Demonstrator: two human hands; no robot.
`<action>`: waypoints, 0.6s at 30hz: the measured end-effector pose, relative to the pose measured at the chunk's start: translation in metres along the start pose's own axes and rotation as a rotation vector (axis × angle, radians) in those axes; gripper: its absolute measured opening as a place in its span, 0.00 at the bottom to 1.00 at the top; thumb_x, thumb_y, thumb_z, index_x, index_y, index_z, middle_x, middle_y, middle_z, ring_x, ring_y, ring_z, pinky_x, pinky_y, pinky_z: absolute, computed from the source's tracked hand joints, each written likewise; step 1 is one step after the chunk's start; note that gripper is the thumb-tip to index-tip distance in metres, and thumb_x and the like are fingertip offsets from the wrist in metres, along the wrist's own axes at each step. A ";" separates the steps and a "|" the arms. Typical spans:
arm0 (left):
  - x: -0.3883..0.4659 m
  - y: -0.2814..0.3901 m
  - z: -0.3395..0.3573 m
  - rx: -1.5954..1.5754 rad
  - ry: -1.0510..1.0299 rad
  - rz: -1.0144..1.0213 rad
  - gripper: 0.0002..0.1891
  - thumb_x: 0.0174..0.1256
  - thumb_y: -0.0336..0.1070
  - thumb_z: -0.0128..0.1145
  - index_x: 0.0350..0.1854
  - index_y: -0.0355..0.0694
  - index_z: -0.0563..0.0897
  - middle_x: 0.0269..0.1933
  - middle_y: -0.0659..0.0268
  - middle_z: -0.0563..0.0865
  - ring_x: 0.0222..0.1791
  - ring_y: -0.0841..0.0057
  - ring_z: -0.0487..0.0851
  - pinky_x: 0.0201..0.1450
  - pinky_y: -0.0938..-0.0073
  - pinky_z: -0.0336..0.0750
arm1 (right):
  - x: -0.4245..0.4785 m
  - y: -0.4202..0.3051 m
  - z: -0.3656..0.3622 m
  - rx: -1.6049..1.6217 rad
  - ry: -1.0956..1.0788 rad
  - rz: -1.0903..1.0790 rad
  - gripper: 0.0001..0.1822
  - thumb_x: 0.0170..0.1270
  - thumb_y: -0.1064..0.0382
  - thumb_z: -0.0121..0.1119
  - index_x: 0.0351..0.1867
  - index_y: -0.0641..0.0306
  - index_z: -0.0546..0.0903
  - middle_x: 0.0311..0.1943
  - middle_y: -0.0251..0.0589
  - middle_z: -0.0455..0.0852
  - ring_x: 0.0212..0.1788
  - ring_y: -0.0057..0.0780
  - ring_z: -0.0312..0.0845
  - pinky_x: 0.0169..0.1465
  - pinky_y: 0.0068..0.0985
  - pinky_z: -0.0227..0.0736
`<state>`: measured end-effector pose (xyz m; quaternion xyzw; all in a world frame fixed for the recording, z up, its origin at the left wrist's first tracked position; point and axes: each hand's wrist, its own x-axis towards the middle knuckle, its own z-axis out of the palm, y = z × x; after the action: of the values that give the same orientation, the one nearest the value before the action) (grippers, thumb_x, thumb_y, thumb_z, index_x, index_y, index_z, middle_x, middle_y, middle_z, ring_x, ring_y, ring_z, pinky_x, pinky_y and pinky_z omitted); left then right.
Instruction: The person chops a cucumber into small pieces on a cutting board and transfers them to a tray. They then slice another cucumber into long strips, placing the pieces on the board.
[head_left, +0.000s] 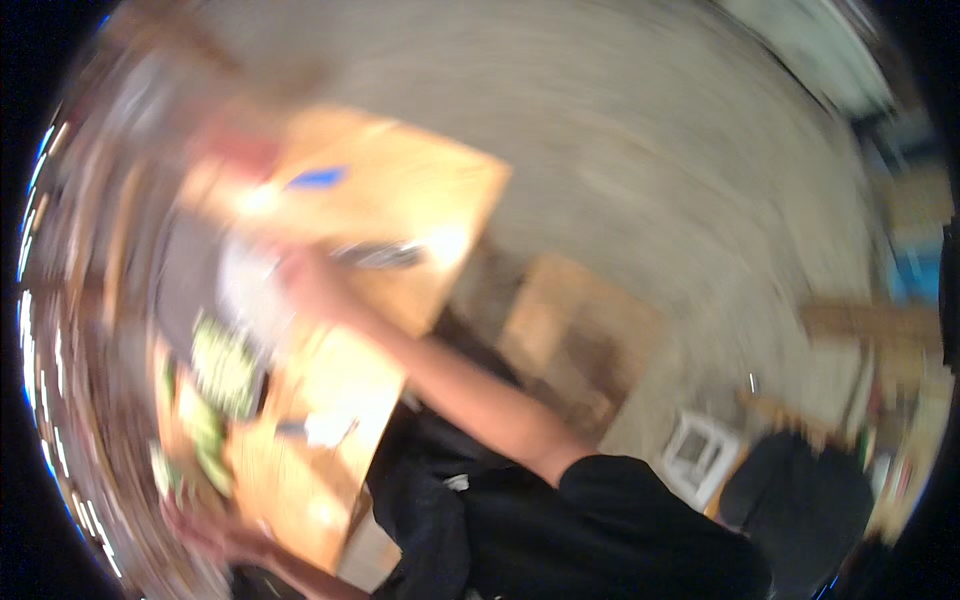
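Note:
Heavy motion blur covers the work area. My right hand (304, 277) reaches across the light wooden table (420, 180) to a whitish thing (255, 292) beside a grey rounded thing (187, 277). It overlaps the whitish thing's edge; the blur hides whether the fingers grip it. Toward the lower left, my left hand (214, 529) is next to a pale green and white thing (163, 472), its fingers smeared. Between the hands lie a pale green patterned block (225, 367) and a light green strip (206, 439). A small whitish thing (330, 429) rests nearer my body.
A dark, elongated thing (379, 255), a blue piece (319, 178) and a blurred red thing (240, 150) are on the table. Beyond its edge stands a lower wooden surface (555, 300) above the concrete floor (637, 165). A white-framed item (701, 457) sits near a dark rounded thing (799, 502).

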<state>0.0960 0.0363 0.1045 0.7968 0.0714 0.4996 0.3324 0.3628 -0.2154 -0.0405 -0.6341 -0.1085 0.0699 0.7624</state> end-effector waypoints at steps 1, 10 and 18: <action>-0.019 0.010 -0.021 0.160 0.014 -0.092 0.24 0.95 0.41 0.52 0.79 0.27 0.76 0.74 0.45 0.86 0.67 0.53 0.90 0.72 0.52 0.87 | -0.005 -0.006 -0.006 0.096 0.146 -0.199 0.21 0.74 0.76 0.53 0.62 0.70 0.89 0.47 0.56 0.95 0.51 0.43 0.92 0.57 0.43 0.85; -0.163 0.089 -0.168 0.331 0.433 -0.428 0.20 0.93 0.30 0.50 0.80 0.33 0.77 0.68 0.55 0.88 0.57 0.68 0.90 0.61 0.68 0.84 | 0.021 -0.049 -0.042 0.295 -0.075 0.000 0.26 0.84 0.70 0.67 0.79 0.74 0.79 0.69 0.53 0.91 0.67 0.37 0.91 0.73 0.35 0.86; -0.259 0.132 -0.217 0.382 0.669 -0.550 0.17 0.93 0.28 0.51 0.75 0.37 0.82 0.63 0.58 0.91 0.53 0.72 0.91 0.60 0.68 0.86 | 0.101 -0.041 -0.010 0.237 -0.099 -0.299 0.24 0.87 0.70 0.63 0.79 0.74 0.79 0.77 0.52 0.85 0.77 0.39 0.83 0.82 0.37 0.77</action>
<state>-0.2428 -0.0814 0.0508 0.5906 0.4734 0.6001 0.2587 0.4614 -0.2084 0.0058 -0.5126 -0.2300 -0.0008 0.8272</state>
